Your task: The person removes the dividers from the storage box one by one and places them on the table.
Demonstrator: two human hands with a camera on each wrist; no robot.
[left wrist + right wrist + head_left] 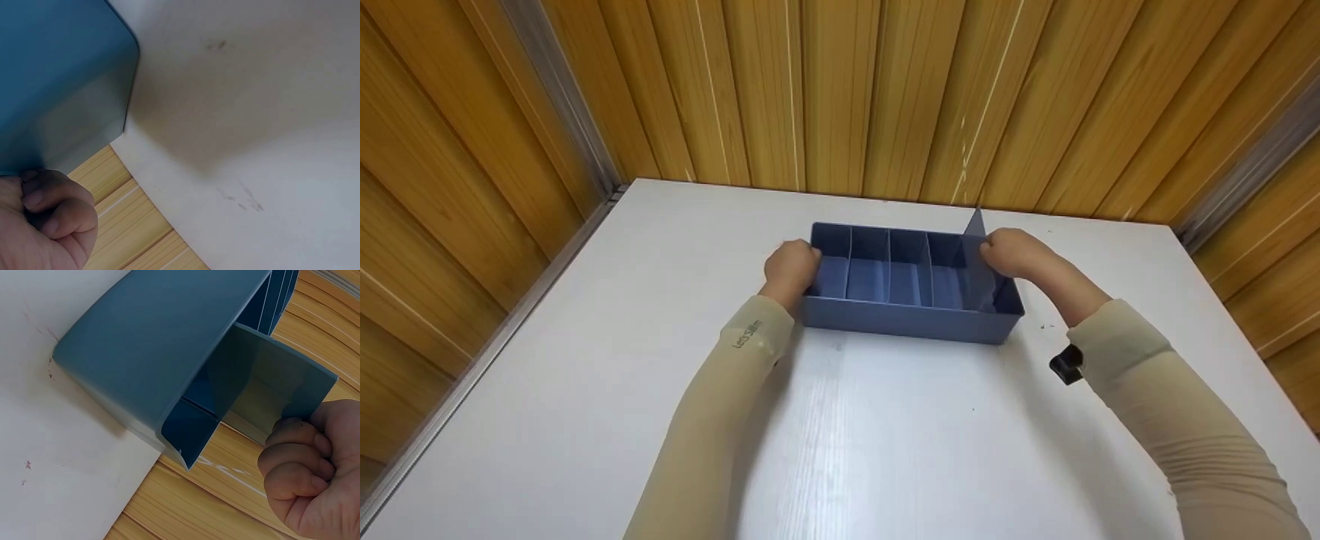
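Observation:
A blue-grey plastic compartment box [907, 321] sits toward the back of the white table. Three upright dividers split its left and middle parts into narrow compartments. My left hand [791, 266] grips the box's left end wall, thumb over the rim; in the left wrist view its fingers [76, 219] are curled against the box. My right hand [1020, 253] pinches a loose divider panel [275, 382] by its edge, fingers folded. That panel stands tilted inside the right end of the box, one corner rising above the back rim.
The white table [660, 247] ends at yellow wood-look panels [840, 97] behind and at both sides. Metal frame posts [562, 90] stand at the corners. Small dark marks dot the tabletop. A black clip-like piece [1066, 364] hangs at the right sleeve's cuff.

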